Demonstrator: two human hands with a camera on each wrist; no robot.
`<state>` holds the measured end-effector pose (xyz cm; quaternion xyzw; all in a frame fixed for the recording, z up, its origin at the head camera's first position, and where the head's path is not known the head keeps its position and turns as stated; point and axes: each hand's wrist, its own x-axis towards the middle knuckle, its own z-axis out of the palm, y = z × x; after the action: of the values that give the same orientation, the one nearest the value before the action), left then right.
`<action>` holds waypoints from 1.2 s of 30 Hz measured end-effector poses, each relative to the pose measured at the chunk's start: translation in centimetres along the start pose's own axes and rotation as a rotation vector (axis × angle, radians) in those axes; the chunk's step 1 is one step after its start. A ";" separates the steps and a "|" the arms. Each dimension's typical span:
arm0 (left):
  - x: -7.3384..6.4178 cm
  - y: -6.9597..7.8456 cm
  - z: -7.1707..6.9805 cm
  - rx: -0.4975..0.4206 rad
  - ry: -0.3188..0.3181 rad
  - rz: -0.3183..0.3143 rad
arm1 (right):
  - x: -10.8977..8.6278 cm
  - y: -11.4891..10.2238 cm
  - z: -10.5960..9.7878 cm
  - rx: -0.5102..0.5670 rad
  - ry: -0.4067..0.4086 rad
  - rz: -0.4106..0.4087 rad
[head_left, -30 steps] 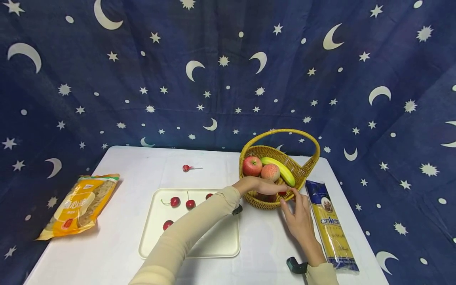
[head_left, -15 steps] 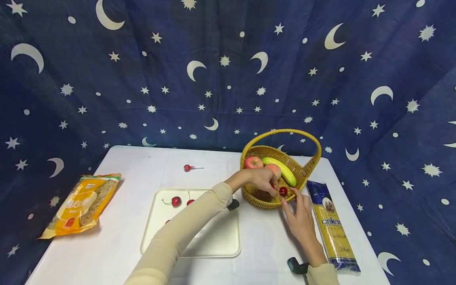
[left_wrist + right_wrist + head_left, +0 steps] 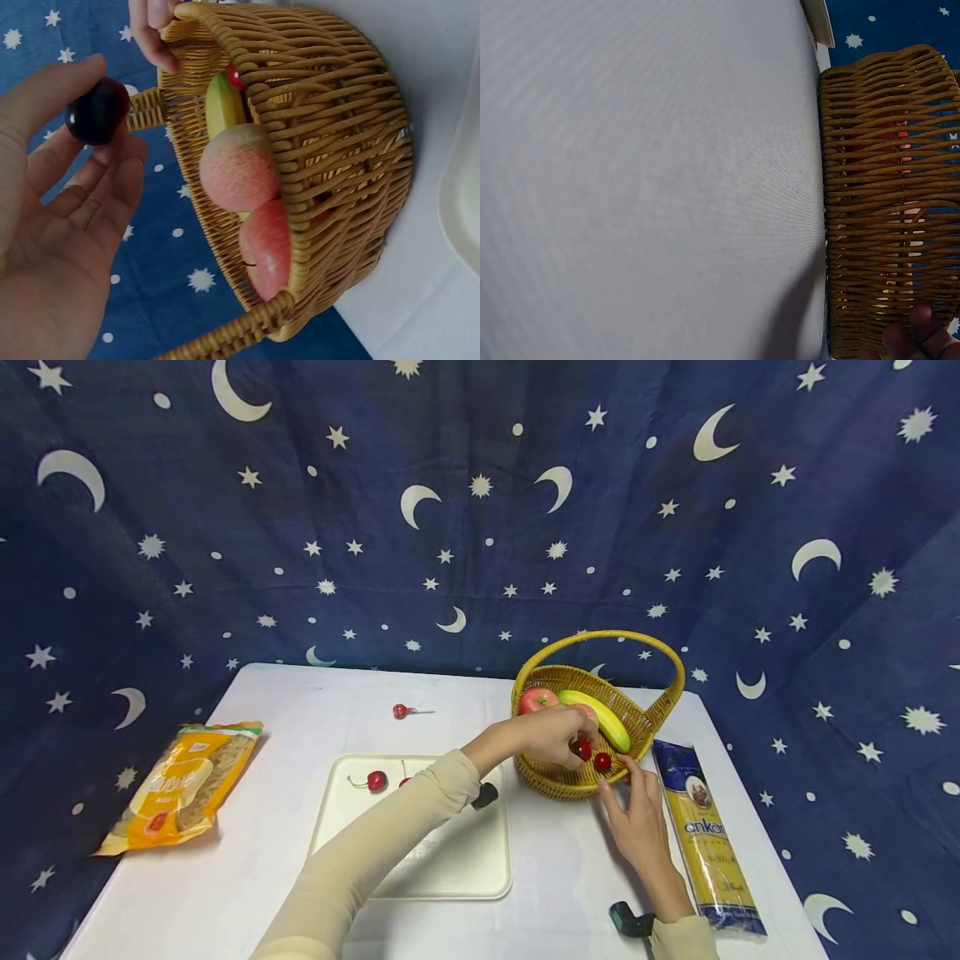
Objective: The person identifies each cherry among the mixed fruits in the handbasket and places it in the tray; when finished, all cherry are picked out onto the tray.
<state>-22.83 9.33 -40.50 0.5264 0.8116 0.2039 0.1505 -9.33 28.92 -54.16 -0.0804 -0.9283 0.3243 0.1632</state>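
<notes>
Between thumb and fingertips my left hand [image 3: 551,735] pinches a dark red cherry [image 3: 97,112], held over the opening of a wicker basket [image 3: 337,142]. Inside the basket are a red apple [image 3: 266,251], a peach [image 3: 238,169], a yellow banana [image 3: 609,727] and another cherry [image 3: 602,762] near the front rim. My right hand [image 3: 641,827] grips that rim at the front right, with fingers bent over its edge. In the right wrist view, its fingertips [image 3: 922,322] show low against the woven wall.
A cream tray [image 3: 450,881] left of the basket bears cherries [image 3: 377,781], partly covered by my left sleeve. Behind it lies a red lollipop [image 3: 401,712]. An orange food bag [image 3: 180,789] is at far left, a spaghetti pack [image 3: 708,843] at right. The basket handle [image 3: 607,634] arches above.
My left hand, earlier stretched flat over the basket's front, has drawn back left and now shows a cherry in its fingers. Another cherry near the rim has come into sight. The right hand stays put.
</notes>
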 end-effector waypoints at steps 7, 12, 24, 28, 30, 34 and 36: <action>-1.6 0.6 -0.5 0.027 0.115 0.031 | 0.0 -0.2 0.3 -0.006 0.000 -0.012; -3.4 0.7 -0.7 0.014 0.217 0.055 | 0.0 -0.3 0.5 0.003 -0.002 -0.009; -9.8 2.1 -0.9 0.054 0.376 -0.043 | -0.2 -0.4 0.4 0.020 0.000 -0.007; -12.3 2.2 -0.4 0.090 0.456 -0.067 | -0.1 -0.2 0.2 0.024 -0.009 0.008; -13.6 2.1 -0.1 0.108 0.502 -0.082 | -0.1 -0.2 0.1 0.023 -0.012 0.014; -16.6 1.7 0.6 0.151 0.596 -0.137 | 0.1 0.0 0.0 0.021 -0.010 0.013; -18.1 1.4 0.9 0.164 0.639 -0.167 | 0.1 0.0 0.0 0.023 -0.007 0.011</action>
<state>-14.00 -6.59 -40.06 0.3779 0.8718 0.2794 -0.1382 -9.44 28.95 -54.12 -0.0825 -0.9246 0.3362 0.1591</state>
